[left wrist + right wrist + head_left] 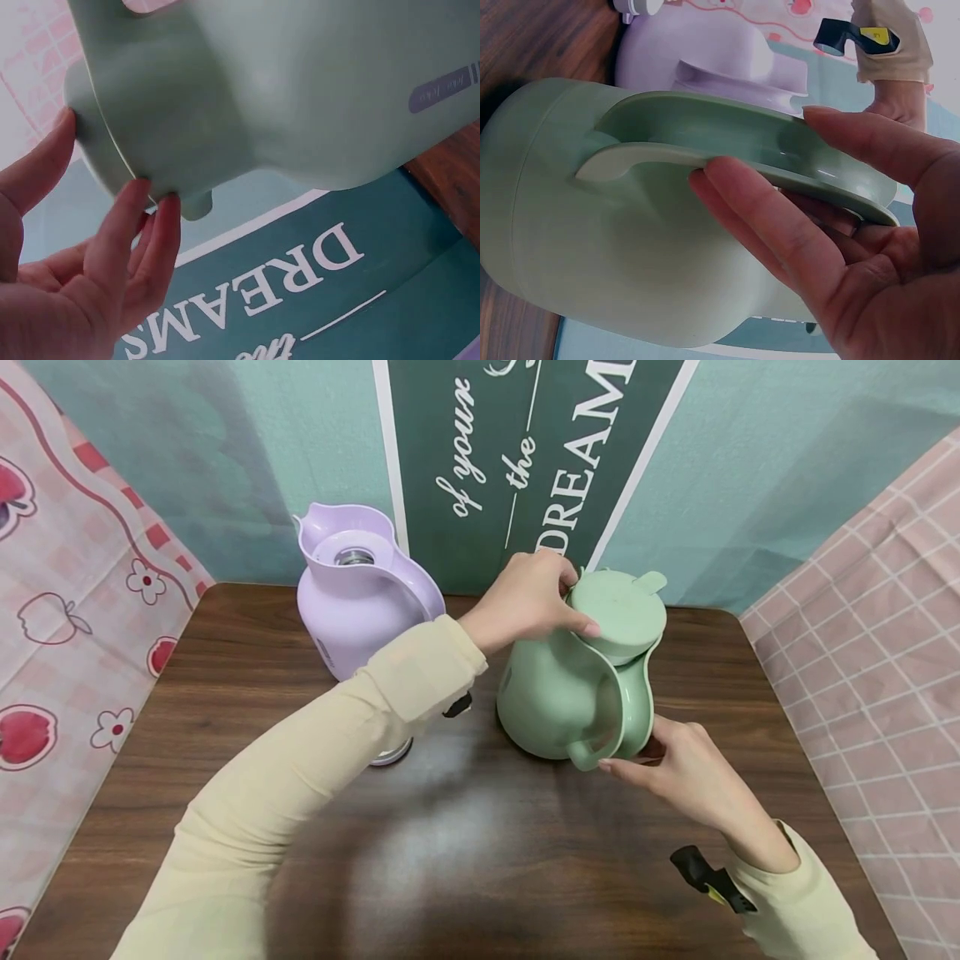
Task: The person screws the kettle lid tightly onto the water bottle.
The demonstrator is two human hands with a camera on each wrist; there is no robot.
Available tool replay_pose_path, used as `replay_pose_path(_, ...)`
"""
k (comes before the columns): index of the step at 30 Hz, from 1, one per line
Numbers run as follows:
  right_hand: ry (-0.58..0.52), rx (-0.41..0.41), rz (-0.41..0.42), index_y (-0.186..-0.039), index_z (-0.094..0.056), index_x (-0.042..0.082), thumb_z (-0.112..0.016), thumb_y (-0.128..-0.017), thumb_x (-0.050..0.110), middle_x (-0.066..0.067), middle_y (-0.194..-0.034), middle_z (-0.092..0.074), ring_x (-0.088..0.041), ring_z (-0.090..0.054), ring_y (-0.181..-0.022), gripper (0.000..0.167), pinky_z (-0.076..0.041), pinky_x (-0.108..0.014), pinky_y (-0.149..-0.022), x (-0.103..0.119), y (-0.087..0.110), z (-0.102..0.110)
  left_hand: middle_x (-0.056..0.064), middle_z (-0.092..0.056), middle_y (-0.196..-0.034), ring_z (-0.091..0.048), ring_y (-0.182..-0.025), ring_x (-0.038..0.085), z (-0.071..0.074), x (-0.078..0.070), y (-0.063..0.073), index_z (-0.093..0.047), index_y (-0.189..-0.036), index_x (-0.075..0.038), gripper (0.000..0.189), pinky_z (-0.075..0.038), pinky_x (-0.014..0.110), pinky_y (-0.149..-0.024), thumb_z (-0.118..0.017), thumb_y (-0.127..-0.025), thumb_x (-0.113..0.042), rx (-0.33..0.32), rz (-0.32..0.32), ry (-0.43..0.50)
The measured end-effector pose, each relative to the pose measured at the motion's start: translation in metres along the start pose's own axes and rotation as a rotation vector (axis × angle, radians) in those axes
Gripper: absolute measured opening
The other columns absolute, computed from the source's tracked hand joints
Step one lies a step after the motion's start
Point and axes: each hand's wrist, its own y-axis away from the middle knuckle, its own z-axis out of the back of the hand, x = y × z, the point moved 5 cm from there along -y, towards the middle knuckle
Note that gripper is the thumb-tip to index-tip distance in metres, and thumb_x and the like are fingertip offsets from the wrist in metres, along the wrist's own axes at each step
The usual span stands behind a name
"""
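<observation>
A green thermos jug (551, 702) stands on the table with its green lid (618, 610) at its mouth. My left hand (528, 597) grips the top of the jug, thumb at the lid's near edge. In the left wrist view, the left fingers (161, 232) touch the rim. My right hand (686, 768) holds the jug's handle (624, 718) from the right. In the right wrist view, the right fingers (772, 225) lie along the handle, with the thumb across its far side.
Left of the green jug stands a lilac thermos jug (356, 610), its mouth uncovered. A round, pale-rimmed object (392, 753) is mostly hidden under my left forearm. A dark lettered banner (517, 468) hangs behind the wooden table (480, 877); patterned cloths hang at both sides.
</observation>
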Motion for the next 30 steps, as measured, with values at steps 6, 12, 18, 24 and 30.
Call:
replay_pose_path(6,-0.008,0.010,-0.008,-0.087,-0.065,0.013,-0.078,-0.072,0.017,0.009,-0.072,-0.065,-0.003,-0.060,-0.065,0.021,-0.047,-0.024,-0.056,0.001,-0.001,0.000,-0.005,-0.064,-0.079,-0.051,-0.083,0.009,0.005,0.009,-0.005,-0.070,-0.094,-0.013,0.028,-0.037,0.018,-0.072,-0.079,-0.071,-0.027,0.024,-0.011,0.083)
replay_pose_path(12,-0.016,0.015,-0.011,-0.089,-0.066,0.011,-0.078,-0.072,0.018,0.008,-0.074,-0.065,-0.003,-0.060,-0.066,0.022,-0.047,-0.024,-0.056,0.001,-0.001,0.000,-0.004,-0.068,-0.087,-0.054,-0.089,0.005,0.006,0.013,-0.006,-0.069,-0.103,-0.012,0.035,-0.038,0.016,-0.077,-0.078,-0.072,-0.026,0.042,-0.009,0.152)
replay_pose_path(18,-0.015,0.010,-0.009,-0.089,-0.066,0.011,-0.078,-0.072,0.018,0.008,-0.074,-0.066,-0.003,-0.060,-0.066,0.022,-0.047,-0.023,-0.056,0.000,-0.001,0.000,-0.005,-0.052,-0.059,-0.044,-0.070,0.011,0.005,0.004,-0.002,-0.068,-0.074,-0.012,0.021,-0.034,0.019,-0.060,-0.078,-0.071,-0.030,0.037,-0.043,0.062)
replay_pose_path(24,-0.014,0.005,0.000,-0.088,-0.065,0.012,-0.078,-0.072,0.017,0.009,-0.073,-0.065,-0.003,-0.060,-0.064,0.021,-0.047,-0.023,-0.055,0.000,0.000,0.000,-0.003,-0.042,-0.061,-0.043,-0.071,0.014,0.002,-0.007,-0.001,-0.054,-0.065,-0.011,0.034,-0.033,0.021,-0.059,-0.081,-0.066,-0.031,0.020,-0.018,-0.052)
replay_pose_path(30,-0.004,-0.003,0.016,-0.086,-0.065,0.014,-0.078,-0.071,0.016,0.009,-0.071,-0.064,-0.002,-0.059,-0.063,0.020,-0.046,-0.023,-0.054,0.000,0.000,0.000,-0.001,-0.045,-0.071,-0.046,-0.074,0.015,-0.002,-0.012,0.001,-0.050,-0.071,-0.010,0.043,-0.038,0.023,-0.062,-0.082,-0.063,-0.038,0.010,0.024,-0.124)
